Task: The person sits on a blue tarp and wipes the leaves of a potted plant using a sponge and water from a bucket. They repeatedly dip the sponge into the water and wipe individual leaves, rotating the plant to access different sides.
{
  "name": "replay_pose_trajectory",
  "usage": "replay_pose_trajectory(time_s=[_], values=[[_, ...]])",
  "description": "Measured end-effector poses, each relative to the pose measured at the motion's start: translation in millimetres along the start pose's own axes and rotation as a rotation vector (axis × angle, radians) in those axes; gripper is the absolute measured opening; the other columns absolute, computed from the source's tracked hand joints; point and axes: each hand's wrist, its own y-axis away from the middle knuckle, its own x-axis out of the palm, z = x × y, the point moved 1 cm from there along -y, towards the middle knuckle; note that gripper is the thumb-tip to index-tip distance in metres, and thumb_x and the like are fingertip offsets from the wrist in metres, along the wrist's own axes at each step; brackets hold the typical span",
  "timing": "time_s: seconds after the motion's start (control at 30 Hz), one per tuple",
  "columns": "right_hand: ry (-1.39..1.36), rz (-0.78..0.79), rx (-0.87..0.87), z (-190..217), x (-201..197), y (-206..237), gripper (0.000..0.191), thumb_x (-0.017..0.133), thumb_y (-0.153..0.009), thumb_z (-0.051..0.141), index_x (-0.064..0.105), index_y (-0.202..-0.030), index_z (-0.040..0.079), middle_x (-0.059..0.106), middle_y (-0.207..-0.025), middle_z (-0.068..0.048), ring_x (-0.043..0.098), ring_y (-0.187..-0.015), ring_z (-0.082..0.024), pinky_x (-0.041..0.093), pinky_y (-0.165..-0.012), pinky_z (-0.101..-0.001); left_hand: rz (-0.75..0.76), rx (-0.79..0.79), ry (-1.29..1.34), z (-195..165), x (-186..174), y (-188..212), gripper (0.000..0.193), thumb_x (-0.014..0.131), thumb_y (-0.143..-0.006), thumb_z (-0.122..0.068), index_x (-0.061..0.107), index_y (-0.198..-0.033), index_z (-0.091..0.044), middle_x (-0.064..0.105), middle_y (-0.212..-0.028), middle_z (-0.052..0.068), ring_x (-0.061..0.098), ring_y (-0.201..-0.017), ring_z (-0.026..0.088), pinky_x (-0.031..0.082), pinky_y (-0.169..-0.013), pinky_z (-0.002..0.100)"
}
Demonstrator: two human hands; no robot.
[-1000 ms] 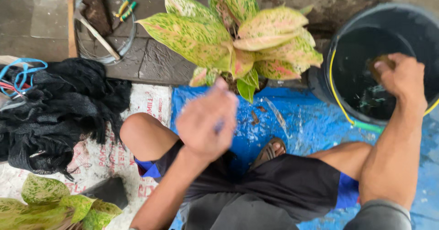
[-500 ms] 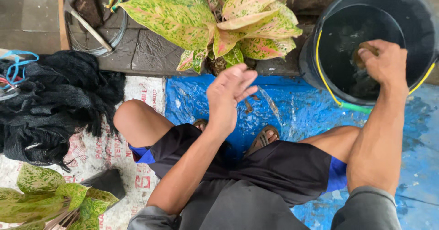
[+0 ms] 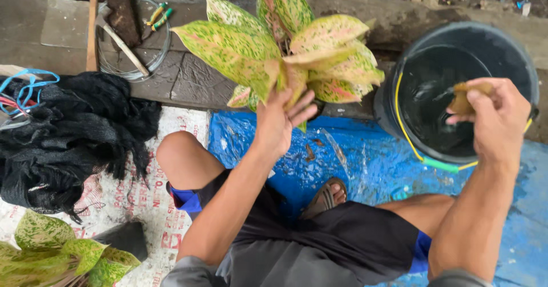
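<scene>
The left hand (image 3: 278, 124) has reached the plant (image 3: 285, 53); the right hand (image 3: 496, 118) lifted a brown piece (image 3: 465, 98).

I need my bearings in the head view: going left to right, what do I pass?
Black netting → wire coil → left hand at the speckled plant → black bucket → right hand holding a brown sponge over it.
</scene>
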Motion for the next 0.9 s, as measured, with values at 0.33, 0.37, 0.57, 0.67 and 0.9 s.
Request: replay_pose_trajectory(time_s=[0.33, 0.37, 0.57, 0.67, 0.9], values=[[0.480, 0.479, -0.484, 92.3, 126.6, 20.3, 0.022, 0.074, -0.079, -0.002, 0.074, -0.101, 0.005, 0.057, -0.150, -0.020, 0.071, -0.092, -0.023, 0.057, -0.077, -0.0341, 0.071, -0.135, 0.088, -28.7, -8.3, -10.3, 0.055, 0.061, -0.103, -0.021, 0.040, -0.142, 0.012, 0.056, -0.123, 0.015, 0.067, -0.127, 0.039, 0.063, -0.080, 0.035], [0.532, 0.423, -0.585, 90.9, 141.1, 20.0, 0.023, 0.075, -0.082, -0.001, 0.073, -0.105, 0.005, 0.061, -0.142, -0.019, 0.070, -0.102, -0.026, 0.058, -0.081, -0.0348, 0.113, -0.141, 0.138, -30.5, -9.0, -10.8, 0.054, 0.060, -0.100, -0.022, 0.043, -0.140, 0.010, 0.057, -0.124, 0.017, 0.068, -0.123, 0.037, 0.065, -0.082, 0.037], [0.766, 0.314, -0.792, 87.9, 163.6, 35.5, 0.027, 0.076, -0.089, 0.003, 0.072, -0.115, 0.009, 0.069, -0.122, -0.008, 0.071, -0.105, -0.029, 0.058, -0.083, -0.0370, 0.119, 0.005, -0.024, -15.7, -4.1, -0.4, 0.050, 0.061, -0.091, -0.015, 0.050, -0.136, 0.003, 0.062, -0.133, 0.016, 0.070, -0.119, 0.029, 0.063, -0.096, 0.042], [0.848, 0.383, -0.896, 87.5, 163.8, 53.0, 0.030, 0.078, -0.083, 0.005, 0.073, -0.112, 0.008, 0.069, -0.123, -0.008, 0.069, -0.096, -0.027, 0.057, -0.077, -0.0368, -0.006, 0.069, -0.064, 0.1, -0.7, 18.9, 0.048, 0.063, -0.094, -0.020, 0.048, -0.134, 0.001, 0.061, -0.127, 0.016, 0.070, -0.112, 0.030, 0.062, -0.093, 0.048], [1.067, 0.548, -0.947, 78.8, 172.3, 94.7, 0.020, 0.079, -0.076, 0.014, 0.065, -0.085, 0.003, 0.065, -0.133, -0.011, 0.064, -0.089, -0.023, 0.057, -0.071, -0.0364, 0.110, -0.166, 0.032, 7.1, 0.6, 36.1, 0.047, 0.064, -0.096, -0.017, 0.050, -0.139, -0.005, 0.065, -0.126, 0.013, 0.068, -0.111, 0.023, 0.057, -0.093, 0.040]])
